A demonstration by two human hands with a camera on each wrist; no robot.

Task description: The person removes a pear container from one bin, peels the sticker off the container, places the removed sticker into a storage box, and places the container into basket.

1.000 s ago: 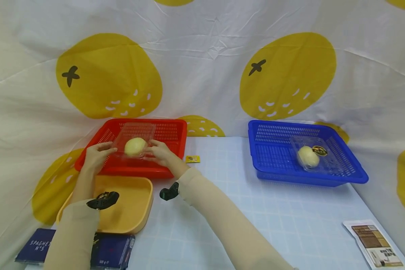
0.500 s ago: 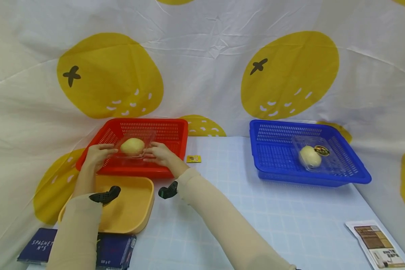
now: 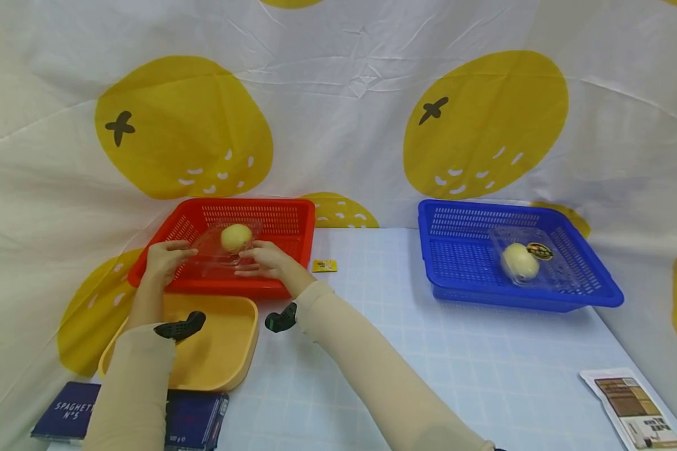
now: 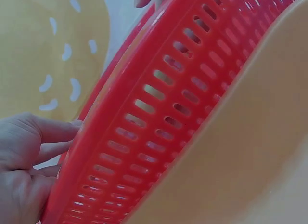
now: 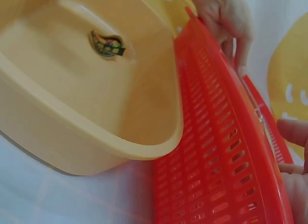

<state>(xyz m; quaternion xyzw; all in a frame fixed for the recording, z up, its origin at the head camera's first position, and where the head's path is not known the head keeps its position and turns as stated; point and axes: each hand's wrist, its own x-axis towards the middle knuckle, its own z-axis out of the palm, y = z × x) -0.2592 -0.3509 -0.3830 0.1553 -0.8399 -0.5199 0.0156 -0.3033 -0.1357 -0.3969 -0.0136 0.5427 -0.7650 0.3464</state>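
Note:
A clear plastic box [image 3: 207,250] with a pale yellow round item [image 3: 236,238] inside sits low within the red basket [image 3: 271,289]. My left hand [image 3: 165,260] holds the box's left side, and my right hand [image 3: 273,263] holds its right side. In the left wrist view, the left hand [image 4: 24,161] reaches over the basket rim, which hides its fingertips. The right hand [image 5: 296,154] appears at the edge of the right wrist view, thumb and fingers apart around a box side mostly hidden by the rim.
A yellow-orange tub [image 3: 217,344] stands in front of the red basket, with dark blue spaghetti packs [image 3: 194,419] nearer. At right, a blue basket [image 3: 457,257] holds another clear box [image 3: 553,269]. A small yellow packet [image 3: 324,265] and a white-brown pouch [image 3: 632,407] lie on the table.
The clear box has come down from a raised tilt into the red basket. Inside it, the round item shifted left, then right and back. Both hands stay almost in place.

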